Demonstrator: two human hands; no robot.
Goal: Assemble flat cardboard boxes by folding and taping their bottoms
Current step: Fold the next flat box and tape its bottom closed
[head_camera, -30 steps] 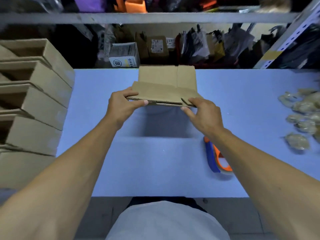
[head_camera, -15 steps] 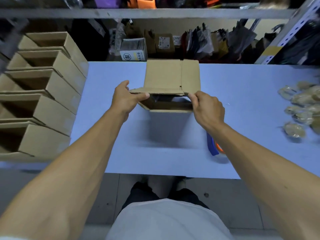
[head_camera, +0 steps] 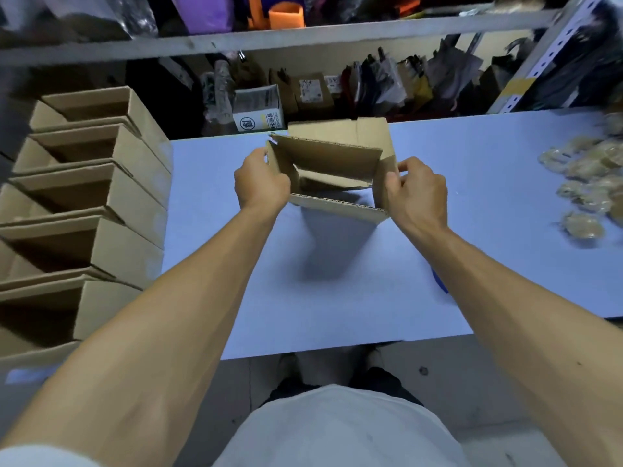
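A brown cardboard box is held up above the pale blue table, spread into an open rectangular tube whose inside faces me. My left hand grips its left wall, thumb on the near side. Its right wall is pinched by my right hand. One flap stands up at the far side and another lies folded inside. A tape dispenser shows only as a blue sliver beside my right forearm.
Several assembled open boxes are stacked along the table's left edge. Clear-wrapped small items lie scattered at the right. Metal shelving with bags and cartons stands behind the table.
The flat box has been pulled open into a rectangular tube. My hands have spread apart to its side walls, and the tape dispenser is now mostly hidden by my right arm.
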